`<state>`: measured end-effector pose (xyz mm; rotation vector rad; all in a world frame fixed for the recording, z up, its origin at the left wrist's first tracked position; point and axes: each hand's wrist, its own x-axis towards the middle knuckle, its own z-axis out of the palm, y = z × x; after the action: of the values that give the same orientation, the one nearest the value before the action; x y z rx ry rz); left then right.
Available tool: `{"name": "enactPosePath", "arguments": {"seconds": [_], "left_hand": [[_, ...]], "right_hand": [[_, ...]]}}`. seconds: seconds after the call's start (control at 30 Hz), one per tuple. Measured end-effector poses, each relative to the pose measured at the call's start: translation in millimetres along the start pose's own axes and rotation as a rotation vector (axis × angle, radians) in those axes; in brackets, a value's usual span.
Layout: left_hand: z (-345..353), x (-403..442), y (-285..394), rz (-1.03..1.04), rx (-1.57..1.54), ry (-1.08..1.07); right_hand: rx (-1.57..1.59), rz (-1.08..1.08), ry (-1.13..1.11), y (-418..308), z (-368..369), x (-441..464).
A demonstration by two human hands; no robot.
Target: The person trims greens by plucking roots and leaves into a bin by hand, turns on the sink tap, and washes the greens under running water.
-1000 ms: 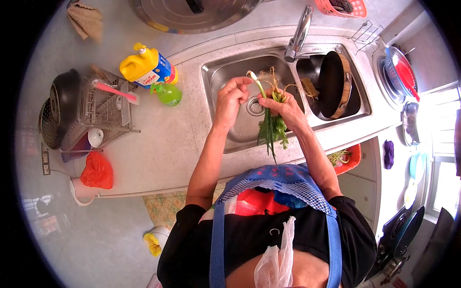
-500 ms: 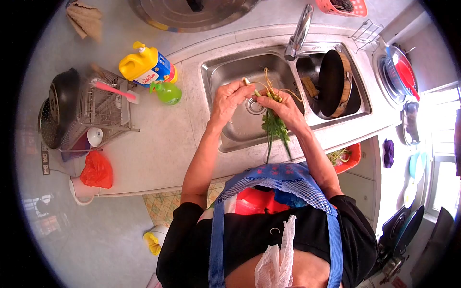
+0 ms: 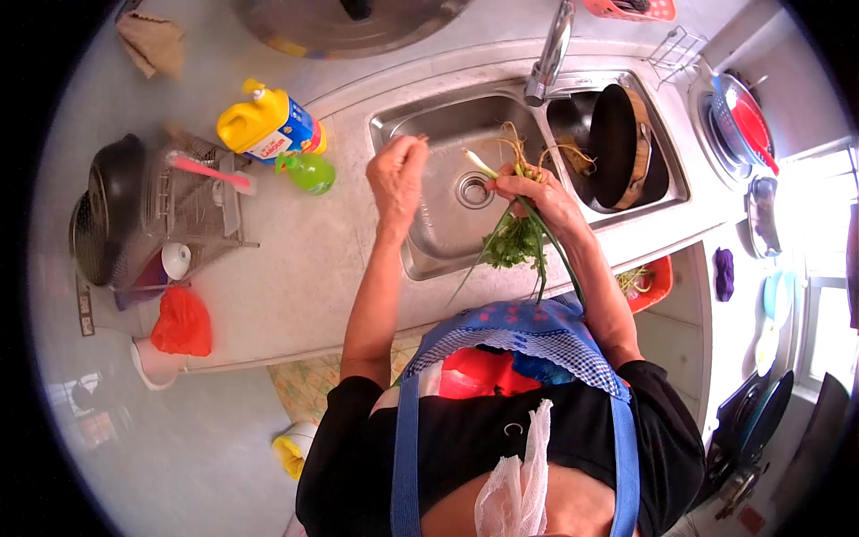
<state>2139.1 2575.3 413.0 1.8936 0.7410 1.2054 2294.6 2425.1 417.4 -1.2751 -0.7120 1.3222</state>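
In my right hand (image 3: 548, 201) is a small bunch of greens over the sink (image 3: 432, 234). It holds spring onions (image 3: 480, 162), with one white end sticking out to the left, and leafy coriander-like herbs (image 3: 512, 243) hanging below. Thin yellowish roots (image 3: 512, 139) stand up above the fingers. My left hand (image 3: 396, 177) is apart from the bunch, over the sink's left rim, its fingers closed together. Whatever may be pinched in them is too small or hidden to name.
A black pan (image 3: 617, 148) stands in the right basin, beside the faucet (image 3: 548, 58). Left of the sink are a yellow detergent jug (image 3: 259, 125), a green bottle (image 3: 309, 172) and a dish rack (image 3: 192, 201). A red basket (image 3: 658, 285) with greens sits below the counter.
My left hand has come away from the spring onion and moved left to the sink's rim. The bunch in my right hand has turned slightly, its white end now bare.
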Motion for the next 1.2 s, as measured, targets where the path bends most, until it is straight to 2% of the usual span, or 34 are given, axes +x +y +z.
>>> {"name": "enactPosePath", "arguments": {"seconds": [0.03, 0.1, 0.23, 0.3, 0.4, 0.53, 0.63, 0.7, 0.8, 0.83, 0.9, 0.97, 1.0, 1.03, 1.1, 1.13, 1.2], "left_hand": [[-4.8, 1.7, -3.3, 0.003, -0.009, -0.015], [-3.9, 2.3, -10.3, -0.352, -0.33, -0.043], [13.3, -5.2, -3.5, -0.49, -0.76, -0.272], [30.0, -13.8, 7.0, -0.558, -0.819, -0.341], [62.4, -36.5, 28.2, -0.586, -0.881, -0.52], [111.3, -77.2, 54.0, -0.648, -0.961, -0.712], [150.4, -112.1, 74.0, -0.679, -1.018, -0.907], [180.3, -137.8, 86.1, -0.677, -0.912, -0.969], [253.0, -178.7, 109.3, -0.537, -0.68, -1.104], [281.4, -198.3, 95.5, -0.473, -0.567, -1.089], [328.1, -230.0, 71.7, -0.483, -0.416, -1.108], [363.4, -254.3, 56.7, -0.224, -0.075, -1.14], [374.7, -265.0, 57.0, -0.19, -0.027, -1.135], [391.1, -282.0, 37.5, 0.083, 0.048, -1.08], [417.7, -313.6, -0.6, 0.302, -0.029, -1.066], [424.2, -325.0, -16.3, 0.292, -0.019, -1.065], [429.5, -333.6, -29.8, 0.428, 0.264, -1.123]], "right_hand": [[0.005, -0.002, 0.017, 0.1, -1.0, -2.0], [0.092, -0.093, 0.183, 2.3, -8.1, -14.2], [0.127, -0.297, 0.492, -3.4, -50.1, -78.1], [0.116, -0.36, 0.816, -16.7, -53.2, -134.9], [0.143, -0.5, 1.092, -3.7, -76.6, -228.1], [0.049, -0.531, 1.344, 34.3, -104.8, -315.5], [0.056, -0.434, 1.481, 59.3, -122.4, -359.4], [0.046, -0.419, 1.543, 78.6, -141.6, -384.7], [0.06, -0.443, 1.629, 94.1, -175.7, -431.0], [0.074, -0.446, 1.626, 102.1, -186.4, -440.4], [0.129, -0.44, 1.628, 112.8, -201.2, -454.6], [0.173, -0.424, 1.616, 124.3, -220.5, -474.6], [0.207, -0.415, 1.612, 132.3, -230.7, -481.4], [0.216, -0.403, 1.605, 137.4, -238.4, -486.0], [0.301, -0.387, 1.586, 146.3, -255.0, -493.7], [0.287, -0.386, 1.561, 150.4, -262.2, -495.1], [0.346, -0.372, 1.533, 157.8, -277.1, -495.4]]}}
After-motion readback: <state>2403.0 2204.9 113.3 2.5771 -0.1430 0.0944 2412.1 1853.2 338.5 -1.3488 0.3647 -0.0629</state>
